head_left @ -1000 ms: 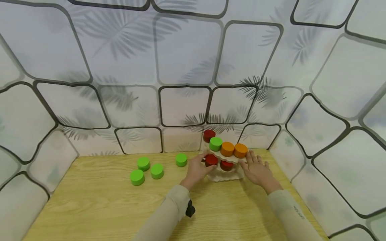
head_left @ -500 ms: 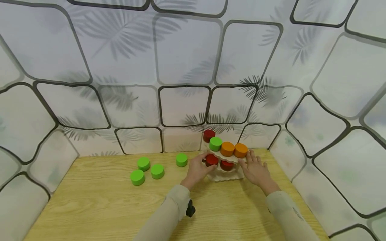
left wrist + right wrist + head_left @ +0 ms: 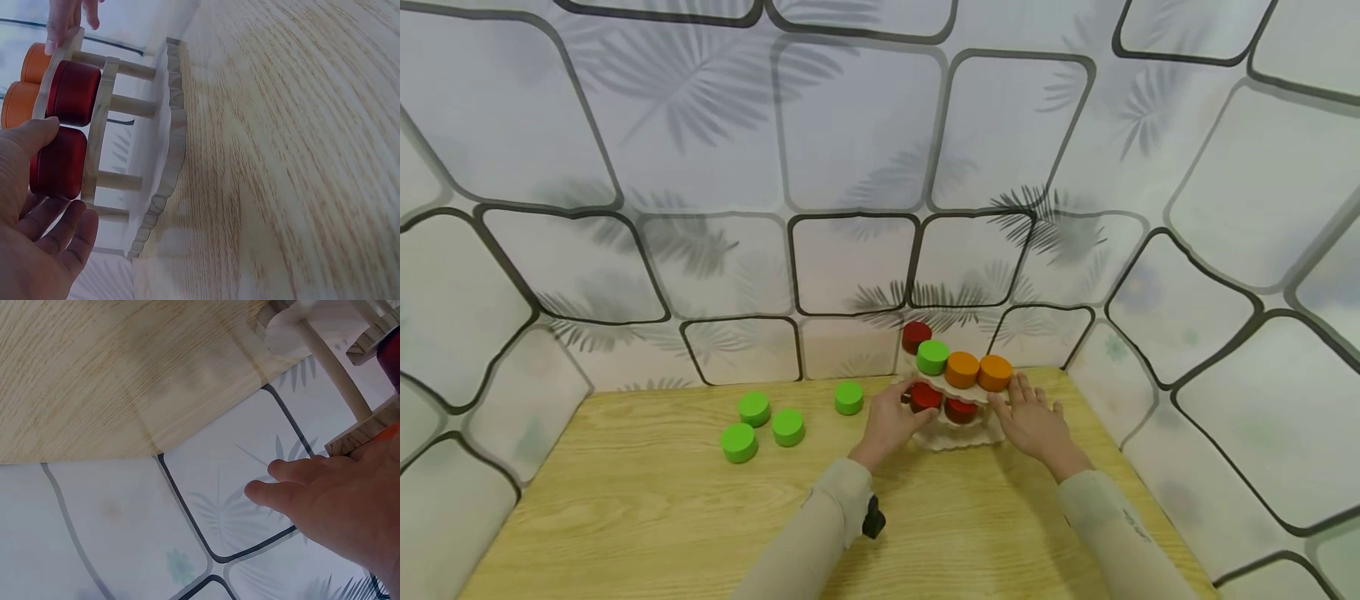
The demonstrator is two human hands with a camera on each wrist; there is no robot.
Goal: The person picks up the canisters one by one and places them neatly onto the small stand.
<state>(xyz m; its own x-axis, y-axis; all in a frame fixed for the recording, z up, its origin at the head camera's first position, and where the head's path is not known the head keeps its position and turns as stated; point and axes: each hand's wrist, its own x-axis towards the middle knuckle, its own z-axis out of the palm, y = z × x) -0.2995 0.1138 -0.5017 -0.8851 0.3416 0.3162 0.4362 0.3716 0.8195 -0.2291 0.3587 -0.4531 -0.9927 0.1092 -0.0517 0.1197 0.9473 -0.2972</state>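
A small tiered wooden stand (image 3: 962, 437) with scalloped edges stands near the back right of the table. My left hand (image 3: 883, 427) is at its left side, thumb and fingers around a red round tin (image 3: 59, 164) on the middle tier. A second red tin (image 3: 75, 94) sits beside that one. My right hand (image 3: 1041, 429) rests its extended fingers at the right end of the upper tier (image 3: 365, 428). On that tier are a green tin (image 3: 933, 357) and two orange tins, the left orange tin (image 3: 962, 369) and the right orange tin (image 3: 996, 372).
Another red tin (image 3: 917, 337) sits higher at the back of the stand. One green tin (image 3: 848, 397) is on the table left of my left hand. Farther left are three more, including a front green tin (image 3: 739, 442). A patterned wall (image 3: 850, 267) closes off the back and sides.
Both hands keep nearly the same places at the stand. The whole scene shifts very slightly left in the head view. The tins stay where they were.
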